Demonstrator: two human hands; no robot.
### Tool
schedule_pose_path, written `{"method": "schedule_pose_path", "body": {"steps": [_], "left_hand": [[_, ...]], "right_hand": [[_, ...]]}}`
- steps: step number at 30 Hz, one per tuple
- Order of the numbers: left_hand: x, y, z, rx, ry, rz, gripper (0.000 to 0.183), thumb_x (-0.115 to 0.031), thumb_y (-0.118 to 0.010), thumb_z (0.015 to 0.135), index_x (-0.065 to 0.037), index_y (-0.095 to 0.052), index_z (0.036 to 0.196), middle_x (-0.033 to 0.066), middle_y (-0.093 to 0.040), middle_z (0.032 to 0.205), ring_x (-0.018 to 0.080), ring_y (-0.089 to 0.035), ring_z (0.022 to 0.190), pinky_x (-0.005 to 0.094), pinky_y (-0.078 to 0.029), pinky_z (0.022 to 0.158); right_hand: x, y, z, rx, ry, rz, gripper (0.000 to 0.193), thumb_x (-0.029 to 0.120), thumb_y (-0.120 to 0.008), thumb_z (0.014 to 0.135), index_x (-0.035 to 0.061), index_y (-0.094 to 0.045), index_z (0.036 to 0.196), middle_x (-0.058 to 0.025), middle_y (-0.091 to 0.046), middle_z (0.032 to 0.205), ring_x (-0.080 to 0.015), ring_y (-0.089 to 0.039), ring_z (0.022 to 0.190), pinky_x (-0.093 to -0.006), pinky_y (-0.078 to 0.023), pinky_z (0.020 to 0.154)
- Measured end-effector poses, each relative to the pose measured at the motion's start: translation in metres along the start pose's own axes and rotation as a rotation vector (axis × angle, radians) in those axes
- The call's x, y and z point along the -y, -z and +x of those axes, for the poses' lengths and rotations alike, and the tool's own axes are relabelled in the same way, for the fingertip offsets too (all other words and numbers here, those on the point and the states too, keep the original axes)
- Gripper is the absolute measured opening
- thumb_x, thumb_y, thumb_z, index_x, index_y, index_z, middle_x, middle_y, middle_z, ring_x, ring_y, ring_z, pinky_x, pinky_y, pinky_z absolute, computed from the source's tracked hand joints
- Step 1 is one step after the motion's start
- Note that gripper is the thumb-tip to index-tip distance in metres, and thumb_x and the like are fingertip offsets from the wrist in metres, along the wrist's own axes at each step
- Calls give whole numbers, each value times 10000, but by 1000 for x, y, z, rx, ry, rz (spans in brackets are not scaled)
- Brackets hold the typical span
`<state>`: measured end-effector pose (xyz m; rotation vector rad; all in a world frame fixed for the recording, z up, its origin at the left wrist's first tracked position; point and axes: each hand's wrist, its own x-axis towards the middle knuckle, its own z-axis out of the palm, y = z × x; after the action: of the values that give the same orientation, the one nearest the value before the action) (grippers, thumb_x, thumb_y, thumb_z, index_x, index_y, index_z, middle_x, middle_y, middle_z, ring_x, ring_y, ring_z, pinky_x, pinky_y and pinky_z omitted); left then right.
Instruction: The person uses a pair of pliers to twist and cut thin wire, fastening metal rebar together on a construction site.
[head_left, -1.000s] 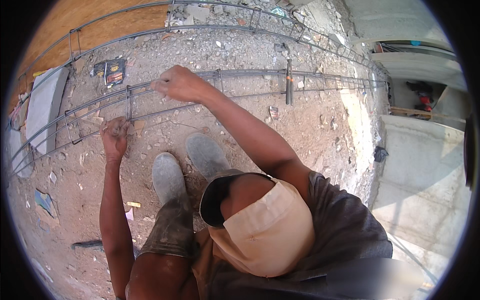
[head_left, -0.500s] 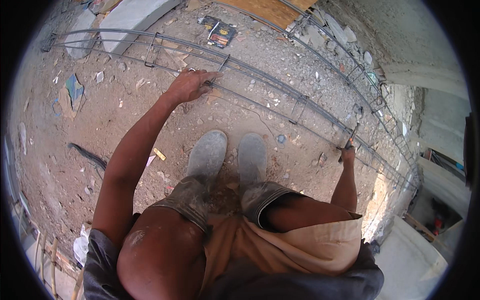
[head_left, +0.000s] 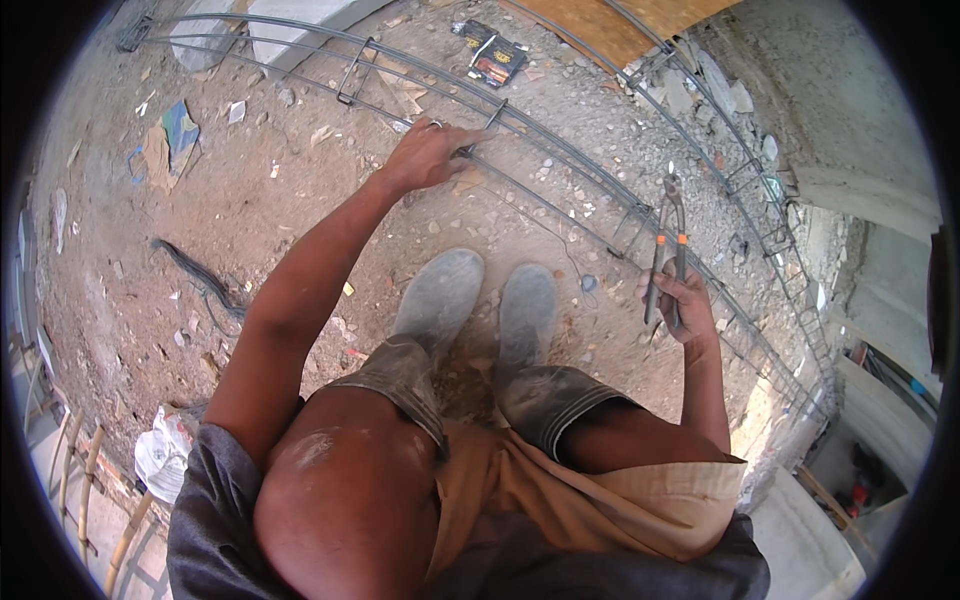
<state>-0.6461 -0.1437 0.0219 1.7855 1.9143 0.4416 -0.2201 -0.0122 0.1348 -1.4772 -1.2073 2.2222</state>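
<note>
A long steel rebar cage (head_left: 560,148), thin rods with square stirrups, runs across the ground in front of me. My left hand (head_left: 430,160) is closed on its near rod beside a stirrup, the index finger stretched toward that stirrup. A thin wire (head_left: 545,228) trails over the dirt from near those fingers. Off to the right, my right hand (head_left: 688,308) grips tying pincers (head_left: 670,222) by dark handles with orange bands. The pincers point away from me, handles somewhat apart, their head above the ground beyond the cage's near rods.
A second rebar cage (head_left: 745,178) lies farther right, by a concrete wall (head_left: 840,130). Behind are a plywood sheet (head_left: 640,25), pale slabs (head_left: 300,35) and a dark packet (head_left: 492,55). A black wire bundle (head_left: 195,275) lies left. My boots (head_left: 440,290) stand on rubble-strewn dirt.
My right hand has lifted the pincers from beside the cage's right part and swung them up, so they show broadside. The left hand stays at the same stirrup; the whole view has shifted slightly.
</note>
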Motion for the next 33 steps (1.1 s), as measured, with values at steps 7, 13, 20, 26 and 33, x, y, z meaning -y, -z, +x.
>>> {"method": "schedule_pose_path", "body": {"steps": [7,13,20,26,33], "left_hand": [[0,-1,-3,-14,-2,22,564,-250,-649,863,-313,-498,1403,76,-665,1181,239,-608,1079,427,-335,1005],[6,-11,-3,-30,7,-1,532,-277,-613,895,-310,-484,1410,71,-668,1032,250,-601,1038,458,-315,1024],[9,-18,-2,-96,-40,27,545,-285,-615,897,-319,-469,1420,57,-671,1006,251,-600,1006,456,-321,1016],[8,-17,-2,-79,-21,5,567,-255,-628,880,-327,-469,1420,72,-673,1018,257,-600,1005,452,-324,1016],[7,-16,-2,-111,-13,10,576,-245,-640,868,-333,-479,1413,104,-675,1007,266,-608,997,430,-338,999]], "right_hand": [[13,-129,69,404,-359,-686,322,20,-594,871,-5,-529,1185,-110,-687,903,-171,-681,788,-282,-507,586],[37,-168,76,420,-460,-606,410,53,-567,893,3,-463,1285,-120,-637,1096,-183,-675,907,-299,-574,650],[44,-173,85,460,-440,-663,505,83,-547,902,-7,-415,1381,-140,-604,1138,-219,-659,970,-348,-610,700],[57,-183,88,510,-448,-744,517,86,-552,888,-19,-425,1377,-139,-603,1088,-217,-642,949,-335,-611,701],[61,-187,102,606,-302,-989,519,156,-544,880,-19,-444,1358,-134,-600,1020,-183,-621,864,-311,-544,659]]}}
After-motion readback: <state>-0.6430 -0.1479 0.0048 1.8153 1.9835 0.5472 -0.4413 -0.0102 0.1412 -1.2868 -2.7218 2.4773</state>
